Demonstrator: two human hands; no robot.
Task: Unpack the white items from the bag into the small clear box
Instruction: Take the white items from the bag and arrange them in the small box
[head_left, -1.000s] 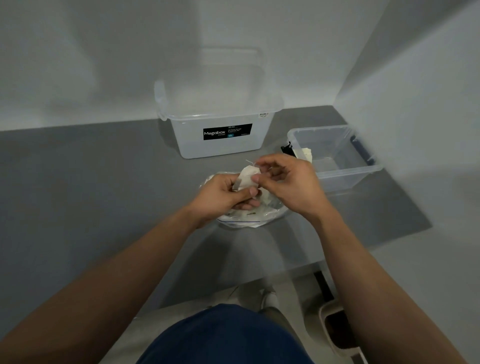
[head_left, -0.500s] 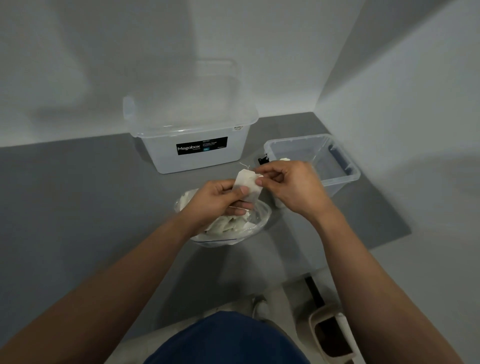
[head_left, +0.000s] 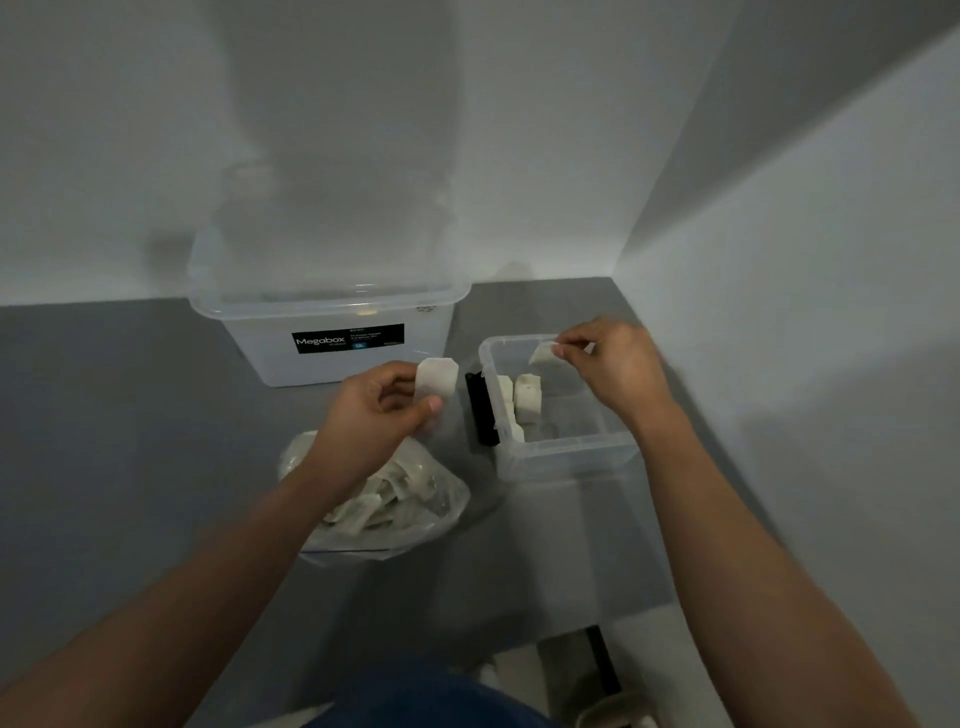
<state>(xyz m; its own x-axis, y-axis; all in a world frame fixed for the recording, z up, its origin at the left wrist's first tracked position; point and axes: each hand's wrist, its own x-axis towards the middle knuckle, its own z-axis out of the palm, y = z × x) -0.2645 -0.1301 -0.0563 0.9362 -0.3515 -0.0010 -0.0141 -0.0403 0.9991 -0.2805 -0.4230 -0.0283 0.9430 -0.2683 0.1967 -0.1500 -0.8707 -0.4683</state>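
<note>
A clear plastic bag (head_left: 415, 512) with several white sachets lies on the grey table in front of me. My left hand (head_left: 379, 410) pinches one white sachet (head_left: 437, 383) above the bag. My right hand (head_left: 615, 364) pinches another white sachet (head_left: 543, 355) over the small clear box (head_left: 566, 447). A few white sachets (head_left: 524, 402) stand inside that box at its left side. A black clip (head_left: 480, 410) sits on the box's left wall.
A large clear box with a Megabox label (head_left: 332, 332) stands behind the bag against the back wall. A white wall runs close along the right of the small box. The table's front edge is near my legs.
My hands, joined on a sachet over the bag, have parted. The right hand moved right over the small box with one sachet; the left keeps another.
</note>
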